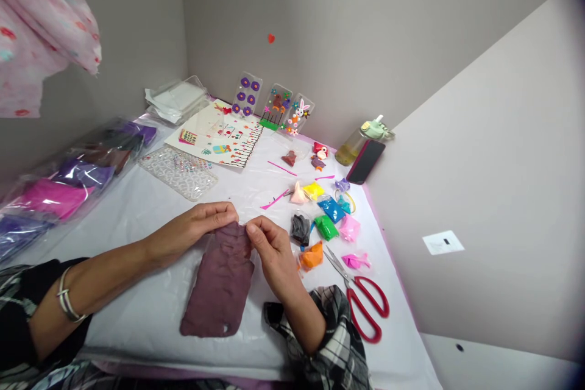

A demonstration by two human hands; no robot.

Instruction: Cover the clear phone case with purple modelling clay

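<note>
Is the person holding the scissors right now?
No, the red-handled scissors lie on the table while the left hand and right hand hold the clay sheet.

Left of the mauve clay slab (pixel 218 283), a hand could pass over the white plastic sheet (pixel 137 317) as far as the bulging clear bags of coloured clay (pixel 59 189); to the slab's right, a small orange clay packet (pixel 312 256) and red-handled steel scissors (pixel 361 308) stand in the way.

The left hand (pixel 192 233) and right hand (pixel 273 253) hid the top end of the plum clay sheet (pixel 219 283). The plaid sleeve (pixel 336 341) and bagged clay packs (pixel 55 195) ran off the picture's edges, while the tiny beads (pixel 185 163) on the clear tray (pixel 167 178) and the white wall label (pixel 442 242) were too small to make out.
</note>
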